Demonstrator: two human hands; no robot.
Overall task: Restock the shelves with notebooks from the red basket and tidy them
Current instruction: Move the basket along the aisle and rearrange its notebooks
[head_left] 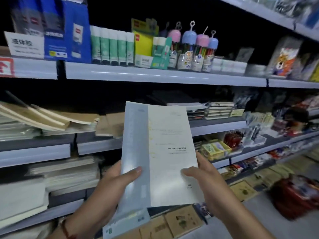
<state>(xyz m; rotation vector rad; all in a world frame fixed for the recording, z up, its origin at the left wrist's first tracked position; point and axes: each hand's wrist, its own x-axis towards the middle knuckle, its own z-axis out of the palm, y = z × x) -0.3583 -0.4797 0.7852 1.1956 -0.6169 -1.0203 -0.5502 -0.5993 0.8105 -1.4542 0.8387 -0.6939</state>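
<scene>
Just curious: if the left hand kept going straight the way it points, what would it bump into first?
Probably the brown notebooks on the middle shelf. The left hand points up and forward, holding the notebooks; depth is hard to judge.

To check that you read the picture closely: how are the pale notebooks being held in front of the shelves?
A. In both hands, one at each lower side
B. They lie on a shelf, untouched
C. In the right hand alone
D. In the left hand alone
A: the left hand grips the lower left side of the notebooks and the right hand grips the lower right, thumbs on the front cover.
</scene>
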